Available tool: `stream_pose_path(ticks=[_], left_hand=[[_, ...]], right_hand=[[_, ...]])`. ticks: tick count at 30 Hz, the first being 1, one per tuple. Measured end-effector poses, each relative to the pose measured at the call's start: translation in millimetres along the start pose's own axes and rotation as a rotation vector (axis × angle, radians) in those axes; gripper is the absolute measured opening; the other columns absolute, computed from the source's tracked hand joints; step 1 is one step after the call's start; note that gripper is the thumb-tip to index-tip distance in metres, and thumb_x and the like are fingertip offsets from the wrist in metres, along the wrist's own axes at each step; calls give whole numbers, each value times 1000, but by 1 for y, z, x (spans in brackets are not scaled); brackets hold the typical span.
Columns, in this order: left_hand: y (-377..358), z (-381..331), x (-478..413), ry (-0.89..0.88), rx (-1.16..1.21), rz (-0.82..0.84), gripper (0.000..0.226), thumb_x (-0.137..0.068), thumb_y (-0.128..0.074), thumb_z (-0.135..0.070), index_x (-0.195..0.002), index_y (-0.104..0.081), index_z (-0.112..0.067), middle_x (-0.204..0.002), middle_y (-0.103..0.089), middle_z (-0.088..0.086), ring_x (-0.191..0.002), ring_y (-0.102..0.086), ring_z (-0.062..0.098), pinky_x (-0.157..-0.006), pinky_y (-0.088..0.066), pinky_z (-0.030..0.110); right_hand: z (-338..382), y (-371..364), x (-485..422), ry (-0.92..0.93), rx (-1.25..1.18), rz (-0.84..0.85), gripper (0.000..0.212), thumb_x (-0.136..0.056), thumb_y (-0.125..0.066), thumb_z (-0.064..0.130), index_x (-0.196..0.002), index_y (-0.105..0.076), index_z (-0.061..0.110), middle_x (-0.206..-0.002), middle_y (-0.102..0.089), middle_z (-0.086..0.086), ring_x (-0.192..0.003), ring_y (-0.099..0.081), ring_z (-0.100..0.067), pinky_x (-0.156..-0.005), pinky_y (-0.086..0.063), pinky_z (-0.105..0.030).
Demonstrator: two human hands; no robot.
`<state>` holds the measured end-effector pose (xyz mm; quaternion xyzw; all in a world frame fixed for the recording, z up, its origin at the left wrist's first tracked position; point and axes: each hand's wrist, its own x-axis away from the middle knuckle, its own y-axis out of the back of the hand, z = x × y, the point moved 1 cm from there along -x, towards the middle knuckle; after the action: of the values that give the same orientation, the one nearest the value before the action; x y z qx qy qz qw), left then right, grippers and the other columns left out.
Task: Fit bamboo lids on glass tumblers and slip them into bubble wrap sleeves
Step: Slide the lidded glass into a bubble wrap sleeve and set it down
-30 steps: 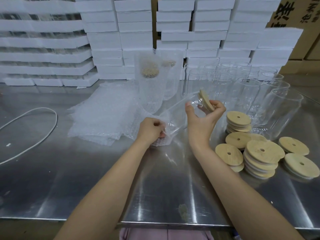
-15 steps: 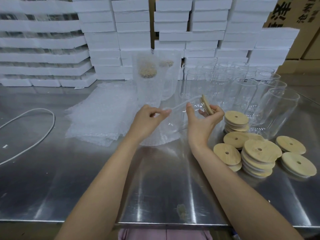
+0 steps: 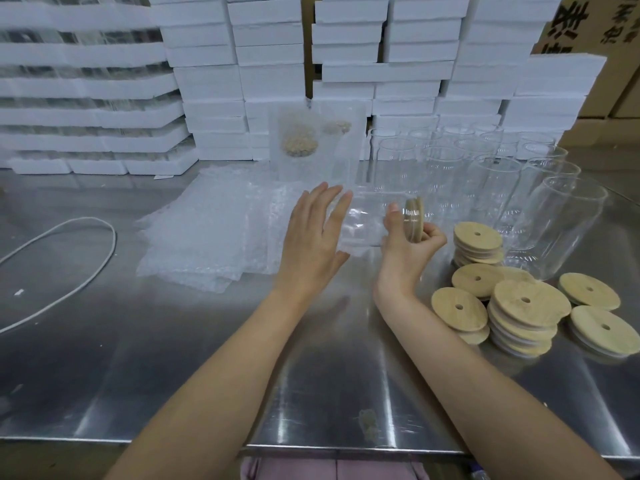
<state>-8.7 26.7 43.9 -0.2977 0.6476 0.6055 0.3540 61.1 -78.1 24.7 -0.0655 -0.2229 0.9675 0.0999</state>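
A glass tumbler (image 3: 367, 220) with a bamboo lid (image 3: 415, 219) on its right end lies sideways above the steel table, partly inside a bubble wrap sleeve. My right hand (image 3: 408, 251) grips the lidded end, thumb and fingers curled round the lid. My left hand (image 3: 311, 244) is spread with straight fingers against the tumbler's left end. A pile of flat bubble wrap sleeves (image 3: 204, 237) lies to the left. Two wrapped, lidded tumblers (image 3: 301, 147) stand behind.
Loose bamboo lids (image 3: 526, 306) are stacked at the right. Several bare glass tumblers (image 3: 491, 174) stand at the back right. White foam boxes (image 3: 242, 81) are piled along the back, with cardboard cartons (image 3: 609, 29) at the far right. A white cord (image 3: 90, 265) loops at the left.
My left hand let go of the sleeve, rose and opened flat against the tumbler's left end. The right hand turned the lidded tumbler more level.
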Motion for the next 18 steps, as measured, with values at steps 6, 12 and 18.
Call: stream_pose_path(ticks=[6,12,18], left_hand=[[-4,-32,-3,-52,104,-11,63,-74,-76,2,-132,-51,8,-135,-53,24,-127,-51,36,-112,-32,50],[6,3,-12,-81,-11,166,107,-60,-88,-33,-147,-33,-6,-153,-34,15,-143,-28,33,-119,-10,48],[2,13,-2,23,-153,103,101,-52,-92,-15,-141,-45,-7,-136,-52,13,-131,-45,34,-116,-24,50]], right_hand=[[-7,-6,18,-39,33,111,46,-74,-76,30,-80,-30,22,-82,-42,-2,-61,-44,-8,-65,-39,-28],[15,2,-6,-137,19,-7,63,-48,-70,63,-82,-33,25,-88,-50,0,-71,-51,-13,-69,-44,-32],[6,-2,5,-50,158,178,43,-82,-72,46,-106,-41,28,-96,-54,10,-80,-58,0,-72,-43,-19]])
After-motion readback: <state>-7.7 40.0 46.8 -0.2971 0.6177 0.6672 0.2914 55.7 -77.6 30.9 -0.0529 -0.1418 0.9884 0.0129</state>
